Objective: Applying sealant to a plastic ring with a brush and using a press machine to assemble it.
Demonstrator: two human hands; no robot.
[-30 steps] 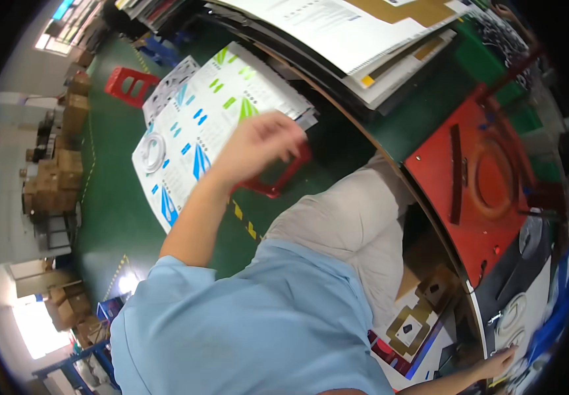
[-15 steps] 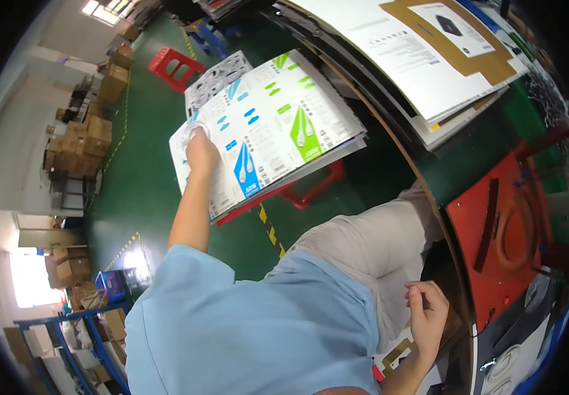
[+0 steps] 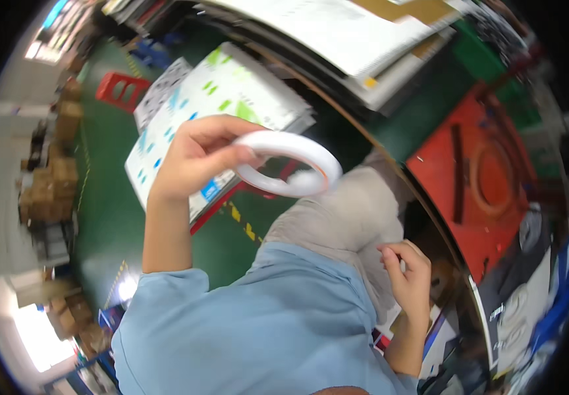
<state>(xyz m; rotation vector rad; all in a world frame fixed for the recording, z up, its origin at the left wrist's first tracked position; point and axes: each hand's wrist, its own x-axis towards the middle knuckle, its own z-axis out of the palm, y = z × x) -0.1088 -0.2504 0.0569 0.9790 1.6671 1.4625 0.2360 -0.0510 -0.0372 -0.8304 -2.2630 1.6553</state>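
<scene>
- Left hand point(image 3: 195, 158) raised in front of the body, fingers curled around one white ring point(image 3: 289, 164), a roll of tape by the look; thumb on the near rim, fingers over the top edge
- The ring hangs in the air above the lap, tilted, its far edge blurred; an orange trace shows on the inner rim
- Right hand point(image 3: 408, 273) low at the person's right side, fingers half bent, thumb and forefinger close together; cannot tell whether anything is pinched between them
- One stack of white printed sheets point(image 3: 215, 118) with green and blue marks lies behind the left hand, resting on a red stool point(image 3: 121, 92) frame above the green floor point(image 3: 110, 217)
- One red board point(image 3: 488, 178) on the table to the right, carrying one dark strip and one ring-shaped outline
- One second pile of large white sheets point(image 3: 337, 39) with brown card on top, at the upper edge
- Cardboard boxes point(image 3: 51, 191) stacked along the far left, number unclear
</scene>
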